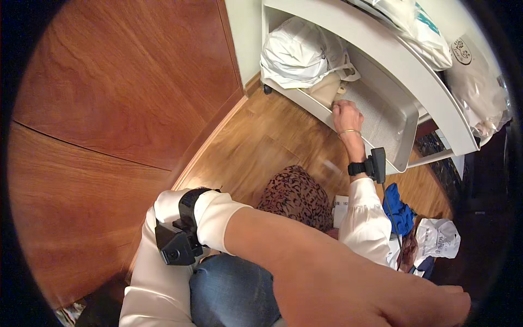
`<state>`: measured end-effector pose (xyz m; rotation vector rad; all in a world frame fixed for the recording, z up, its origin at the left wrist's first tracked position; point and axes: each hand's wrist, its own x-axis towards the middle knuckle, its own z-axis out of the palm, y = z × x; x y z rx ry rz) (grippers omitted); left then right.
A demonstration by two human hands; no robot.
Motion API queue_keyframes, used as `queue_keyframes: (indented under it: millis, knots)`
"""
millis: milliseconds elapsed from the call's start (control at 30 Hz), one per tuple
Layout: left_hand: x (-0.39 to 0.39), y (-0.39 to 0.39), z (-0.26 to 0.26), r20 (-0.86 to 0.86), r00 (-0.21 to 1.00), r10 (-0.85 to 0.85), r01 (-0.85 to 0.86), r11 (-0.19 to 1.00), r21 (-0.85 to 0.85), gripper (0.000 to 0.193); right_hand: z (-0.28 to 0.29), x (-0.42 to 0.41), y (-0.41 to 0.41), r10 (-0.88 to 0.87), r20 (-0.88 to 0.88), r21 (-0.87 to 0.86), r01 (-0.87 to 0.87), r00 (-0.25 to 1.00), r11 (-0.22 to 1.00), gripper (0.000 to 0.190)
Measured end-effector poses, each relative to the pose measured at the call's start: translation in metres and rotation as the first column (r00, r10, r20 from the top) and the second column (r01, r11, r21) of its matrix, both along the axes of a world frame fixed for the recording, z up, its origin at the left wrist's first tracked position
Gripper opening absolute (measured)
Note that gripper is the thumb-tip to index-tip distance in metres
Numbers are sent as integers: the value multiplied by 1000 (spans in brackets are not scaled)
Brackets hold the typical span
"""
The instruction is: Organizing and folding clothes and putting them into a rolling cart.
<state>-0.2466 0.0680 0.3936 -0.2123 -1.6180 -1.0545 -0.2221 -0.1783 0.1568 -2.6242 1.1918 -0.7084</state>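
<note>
My right hand (pixel 347 116) is over the front rim of the lower tray (pixel 380 108) of a white rolling cart, fingers curled down. Its fingertips meet the edge of a beige soft item (pixel 325 90), but whether they grip it is hidden. A stuffed white plastic bag (pixel 298 53) with loose handles sits in the same tray, partly over the beige item. Large and close to the camera, my left hand (pixel 392 286) crosses the lower right of the view. Its fingers bend away near the picture's edge, and its palm side is hidden.
On the wood floor (pixel 229 151) lie a leopard-print cloth item (pixel 298 198), a blue cloth (pixel 396 208) and a crumpled white plastic bag (pixel 439 239). Filled plastic bags (pixel 476 86) stand on the cart's upper level. A wood panel (pixel 130 81) borders the left side.
</note>
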Motion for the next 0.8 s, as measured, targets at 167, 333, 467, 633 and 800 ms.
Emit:
queue_keyframes:
  millis: [167, 333, 467, 633, 800]
  knots:
    - [28, -11, -21, 195, 980, 34, -59, 991, 123, 42, -1, -1, 2, -44, 12, -3, 44, 999, 999, 21]
    - [138, -75, -126, 873, -54, 484, -994, -113, 1, 14, 4, -4, 5, -17, 172, 40, 10, 985, 999, 29]
    - [222, -91, -216, 645, -544, 536, -820, -504, -272, 19, 6, -3, 8, 15, 274, -14, -11, 962, 1000, 42]
    - [249, -109, -235, 468, -444, 765, -891, -318, -325, 26, 8, -2, 9, -12, 225, 56, -1, 974, 998, 42]
    - [255, -132, -219, 660, -574, 484, -817, -285, -502, 22, 11, -3, 10, -25, 164, 118, 5, 986, 993, 36]
